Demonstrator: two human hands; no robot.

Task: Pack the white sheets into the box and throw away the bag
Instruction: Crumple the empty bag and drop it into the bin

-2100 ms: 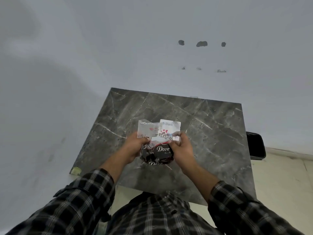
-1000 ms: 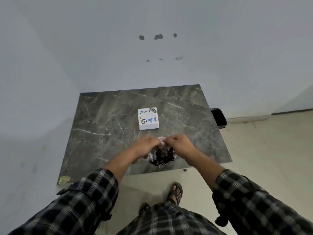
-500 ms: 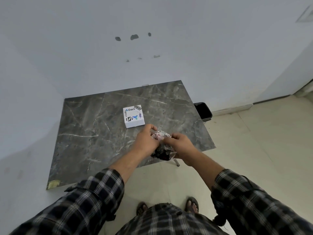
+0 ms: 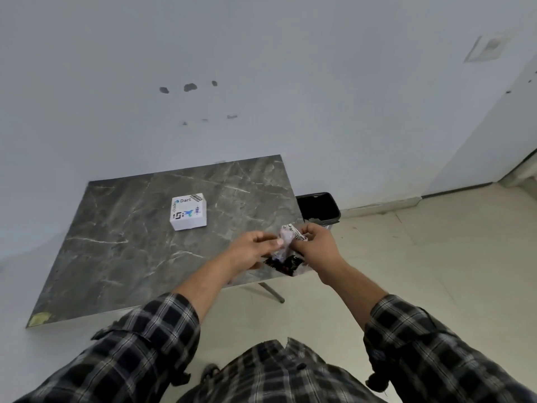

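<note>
A small white box [image 4: 188, 211] with printed logos sits shut on the grey marble table [image 4: 116, 242], toward its far middle. Over the table's near right corner I hold a crumpled bag [image 4: 286, 251], dark brown below and pale at the top. My left hand [image 4: 252, 248] pinches its left side, and my right hand [image 4: 315, 244] grips its pale upper end. No white sheets show outside the box.
A black bin [image 4: 318, 207] stands on the tiled floor right of the table, against the wall, just beyond my right hand. A metal table leg [image 4: 271, 292] slants below the near right corner. A doorway opens at the far right.
I have turned and stepped right, so the table and box slid left in view. Both hands carried the crumpled bag from the table's front middle to its near right corner, closer to the bin.
</note>
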